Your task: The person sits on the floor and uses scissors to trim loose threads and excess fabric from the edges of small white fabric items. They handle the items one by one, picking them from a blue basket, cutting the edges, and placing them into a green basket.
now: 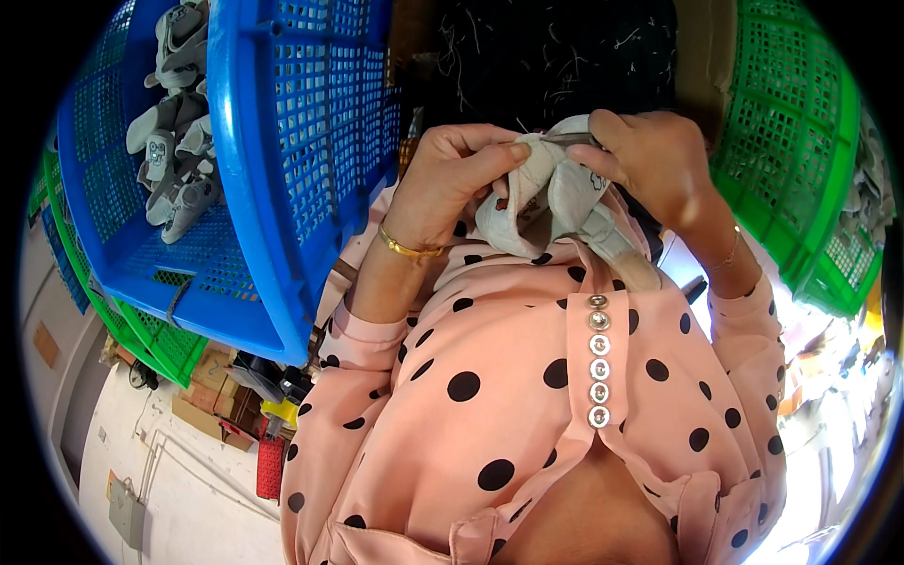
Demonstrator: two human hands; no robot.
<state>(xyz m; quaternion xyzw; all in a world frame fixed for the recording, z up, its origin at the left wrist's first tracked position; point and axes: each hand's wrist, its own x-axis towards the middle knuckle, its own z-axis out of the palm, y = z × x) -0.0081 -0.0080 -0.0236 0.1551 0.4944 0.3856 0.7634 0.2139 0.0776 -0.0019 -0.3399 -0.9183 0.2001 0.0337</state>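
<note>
Close in front of my body I hold an off-white shoe upper (pixel 508 222) with both hands. My left hand (pixel 443 179) pinches its fabric edge between thumb and fingers. On the other side my right hand (pixel 654 160) is closed, with thumb and forefinger gripping a greyish edge of the same piece. Small printed motifs, one of them red, show on the fabric. A pale rounded part (pixel 621 259) hangs down toward my shirt. Behind the hands lies a dark surface (pixel 556 56) scattered with pale thread ends.
To the left stands a blue plastic basket (pixel 221 113) holding several grey-white shoe uppers (pixel 174 141). On the right is a green plastic basket (pixel 782 141), with more pale pieces (pixel 871 179) beyond its wall. Cardboard boxes (pixel 217 395) and a red roll (pixel 270 466) are at lower left.
</note>
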